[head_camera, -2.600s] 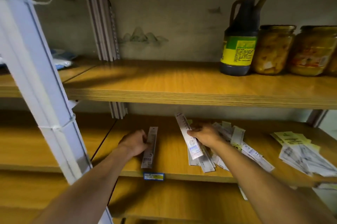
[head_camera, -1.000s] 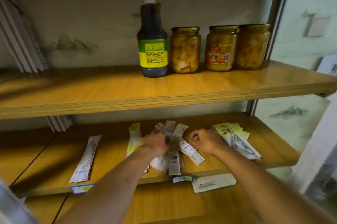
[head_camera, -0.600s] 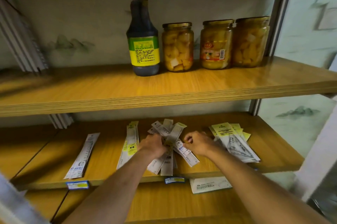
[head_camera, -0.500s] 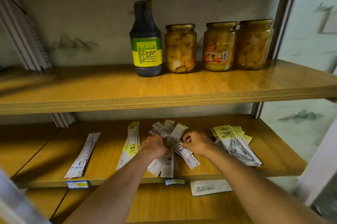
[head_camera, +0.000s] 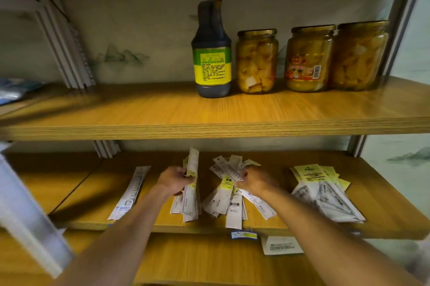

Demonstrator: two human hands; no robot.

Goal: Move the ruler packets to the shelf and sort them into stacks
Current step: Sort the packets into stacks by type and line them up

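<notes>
White ruler packets [head_camera: 229, 189] in both hands [head_camera: 175, 179]

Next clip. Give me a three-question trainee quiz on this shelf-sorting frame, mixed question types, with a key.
1. True or false: the left hand holds a ruler packet lifted off the middle shelf.
2. How many glass jars stand to the right of the dark bottle? A) two B) three C) four
3. Fill in: the right hand rests on the messy pile of packets, while a single packet lies alone at the far ____ of that shelf.

Key: 1 true; 2 B; 3 left
</notes>
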